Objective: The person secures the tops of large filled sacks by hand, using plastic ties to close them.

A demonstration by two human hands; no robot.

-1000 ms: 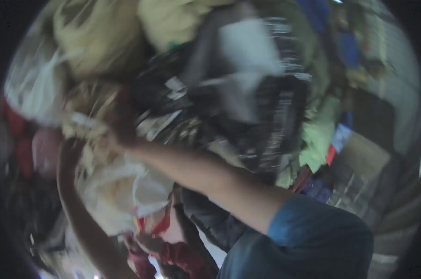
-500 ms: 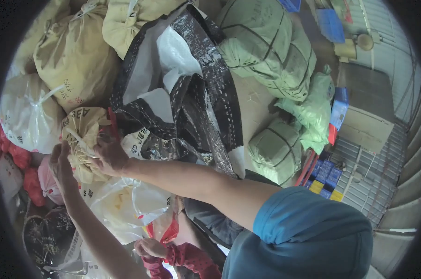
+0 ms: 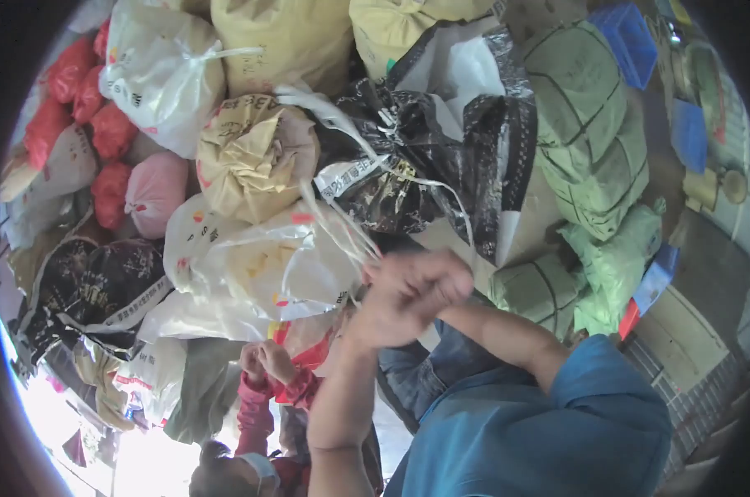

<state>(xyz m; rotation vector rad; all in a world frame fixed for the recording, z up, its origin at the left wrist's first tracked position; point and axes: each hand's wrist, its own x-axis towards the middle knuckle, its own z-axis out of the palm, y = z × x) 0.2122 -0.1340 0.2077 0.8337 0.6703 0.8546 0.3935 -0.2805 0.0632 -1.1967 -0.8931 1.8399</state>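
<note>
My left hand (image 3: 408, 298) is blurred, fingers curled, in front of the lower right of the pile. White plastic ties (image 3: 338, 219) run down to its edge; what is inside the fingers is hidden. My right forearm (image 3: 503, 331) comes in from the blue sleeve, and its hand is mostly hidden behind my left hand. Up and left of the hands is a tan bag (image 3: 257, 157) with a gathered, crumpled top. Beside it sits a black patterned bag (image 3: 391, 195) with a tied neck. A clear-white bag (image 3: 267, 265) lies just left of my left hand.
A co-worker in red sleeves (image 3: 255, 414) is at the bottom, both hands raised close together. Red bags (image 3: 110, 128) and a pink bag (image 3: 156, 195) lie left. Green strapped bales (image 3: 578, 91) and a blue crate (image 3: 627, 41) stand right.
The view has swung left and down, so the pile appears further right. Both my hands have left the tan bag's top and moved down and right, toward my body.
</note>
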